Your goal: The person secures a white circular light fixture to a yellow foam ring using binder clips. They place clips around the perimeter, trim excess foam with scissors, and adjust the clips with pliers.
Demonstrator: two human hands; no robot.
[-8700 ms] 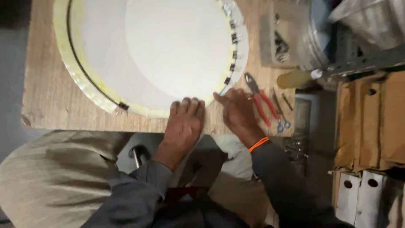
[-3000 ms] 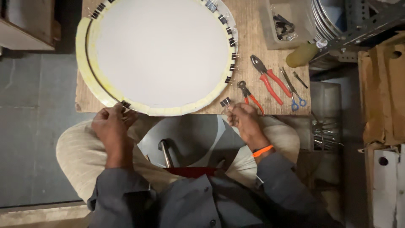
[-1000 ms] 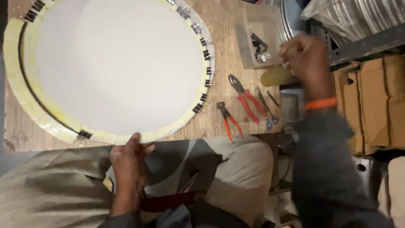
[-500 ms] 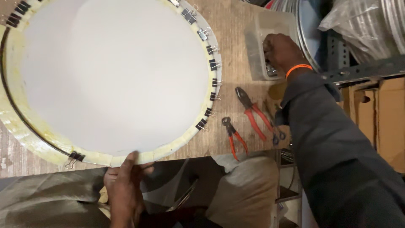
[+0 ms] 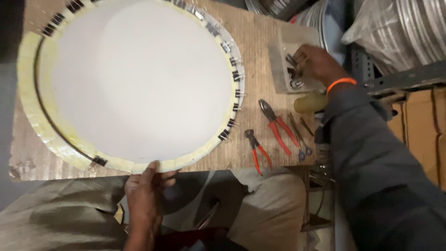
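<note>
L hand (image 5: pixel 147 190) fingertips pressing near rim of round white disc (image 5: pixel 134 79), R hand (image 5: pixel 318 62) inside clear plastic box (image 5: pixel 290 58), prob pinching small clips, 2 red pliers (image 5: pixel 278 130) on bench

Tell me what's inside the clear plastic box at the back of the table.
Small dark binder clips lie in the clear box. The right hand reaches in and covers part of them, so the rest is hidden.

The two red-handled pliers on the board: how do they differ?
The larger pliers lie nearer the clear box that the right hand reaches into; the smaller pliers lie nearer the board's front edge. The larger pair has longer, thicker handles and a heavier head; the smaller pair's handles are thin and splayed. Both have red handles, dark heads pointing away from the person, and lie flat, untouched.
</note>
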